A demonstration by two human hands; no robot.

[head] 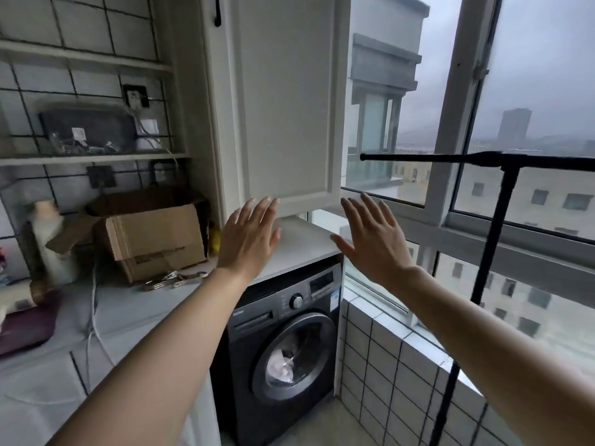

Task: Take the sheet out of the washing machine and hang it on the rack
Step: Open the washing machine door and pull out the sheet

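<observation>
A dark grey front-loading washing machine [283,342] stands under a white countertop, its round door closed. Behind the door glass lies a pale bundled sheet [283,365]. A black rack [502,201] with a horizontal bar and an upright pole stands at the right, in front of the window. My left hand [248,236] and my right hand [373,239] are both raised in the air above the machine, fingers straight and spread, holding nothing and touching nothing.
A white cabinet door [283,101] hangs just beyond my hands. On the countertop [299,243] to the left sit a cardboard box [151,239], a bottle [51,239], keys [174,280] and a cable. A tiled low wall [386,365] and window are at the right.
</observation>
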